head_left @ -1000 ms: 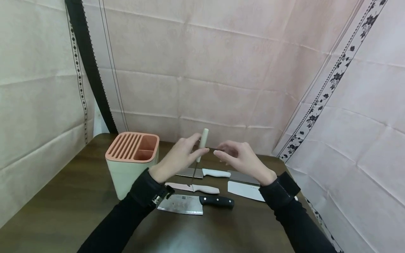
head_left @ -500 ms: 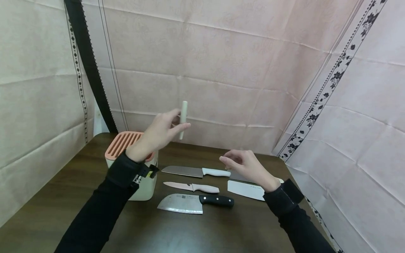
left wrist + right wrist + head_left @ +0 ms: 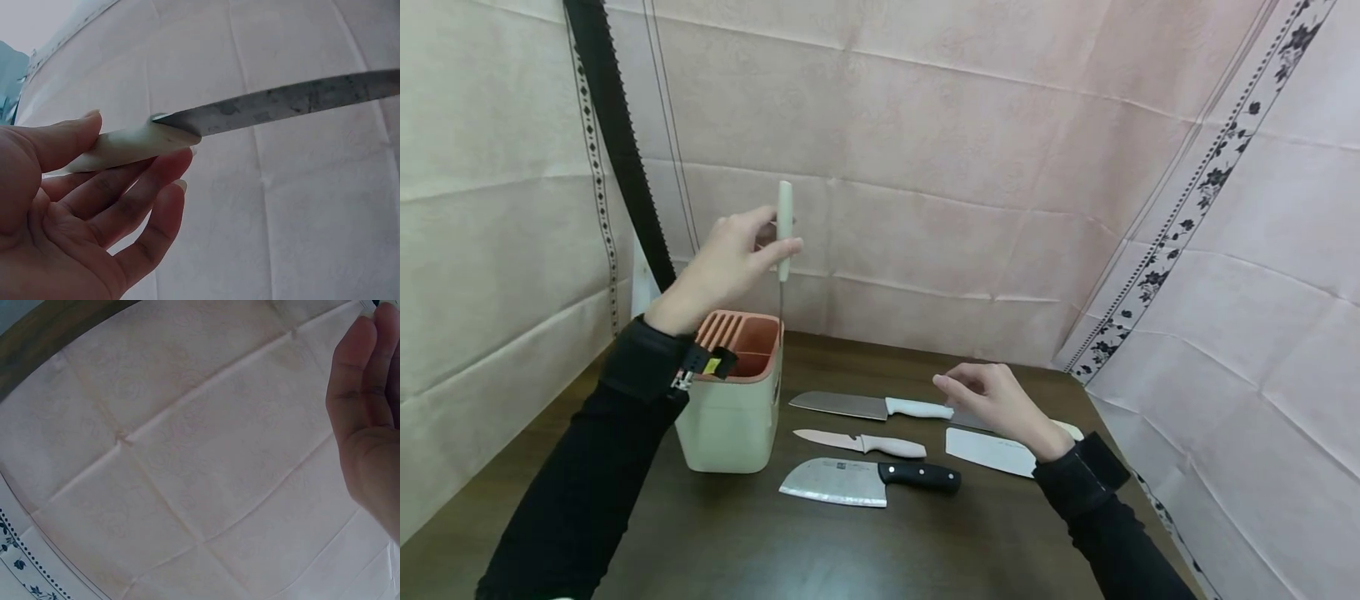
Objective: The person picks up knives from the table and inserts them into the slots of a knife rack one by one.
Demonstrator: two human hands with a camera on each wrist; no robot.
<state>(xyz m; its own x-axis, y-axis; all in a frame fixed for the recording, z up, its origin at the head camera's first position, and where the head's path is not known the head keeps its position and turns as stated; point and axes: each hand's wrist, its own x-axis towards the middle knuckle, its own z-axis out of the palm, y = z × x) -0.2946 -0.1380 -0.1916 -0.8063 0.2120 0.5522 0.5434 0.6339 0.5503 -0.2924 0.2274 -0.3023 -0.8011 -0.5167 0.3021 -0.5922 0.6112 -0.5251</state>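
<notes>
My left hand (image 3: 726, 258) pinches the pale green handle of a kitchen knife (image 3: 785, 221), raised near the back right corner of the knife block (image 3: 730, 429). The knife stands upright, its thin blade pointing down beside the block's rim. In the left wrist view, thumb and fingers hold the handle, and the stained steel blade (image 3: 281, 105) stretches off to the right. Over the knives on the right side of the table hovers my right hand (image 3: 1000, 408), fingers loosely curled around nothing. Only part of this hand (image 3: 365, 412) shows in the right wrist view.
On the dark table (image 3: 760, 550) lie a white-handled knife (image 3: 842, 405), a small pale knife (image 3: 891, 447), a black-handled cleaver (image 3: 838, 481) and a white-bladed knife (image 3: 988, 451). A grey blade (image 3: 970, 418) is partly hidden by my right hand. Cloth walls (image 3: 925, 167) surround the table.
My left hand has carried the green-handled knife up and left, away from the right hand, to the knife block. The right hand has stayed nearly in place, shifting slightly right and down.
</notes>
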